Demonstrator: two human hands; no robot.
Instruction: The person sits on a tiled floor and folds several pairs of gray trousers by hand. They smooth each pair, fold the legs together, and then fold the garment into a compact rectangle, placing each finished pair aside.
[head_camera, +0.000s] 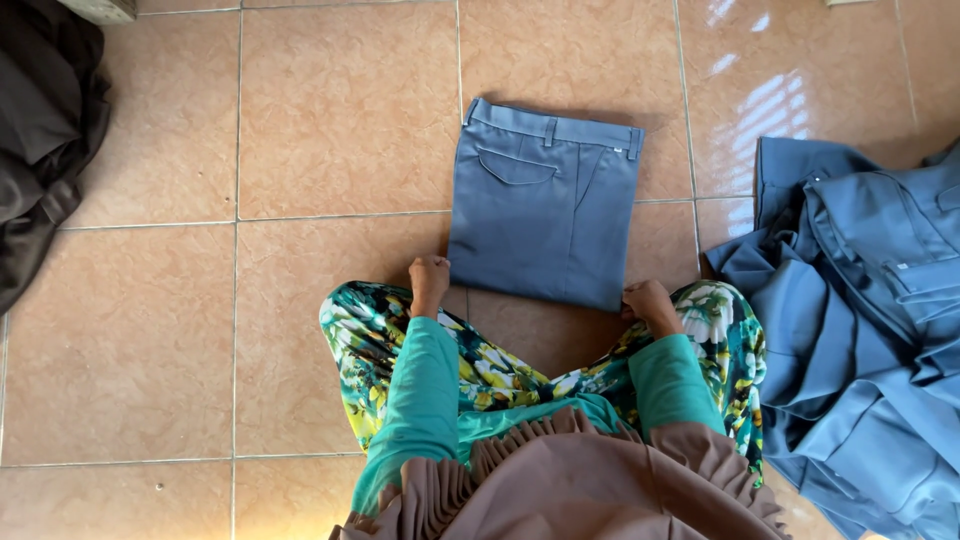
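Presently the folded grey trousers (543, 200) are laid flat on the tiled floor (340, 330); their near corners are pinched by the left hand (429, 276) and right hand (648, 300), held apart; if lifted unevenly, the fold could be undone.

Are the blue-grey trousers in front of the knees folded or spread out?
Folded: the blue-grey trousers form a compact rectangle, waistband on top, no legs trailing.
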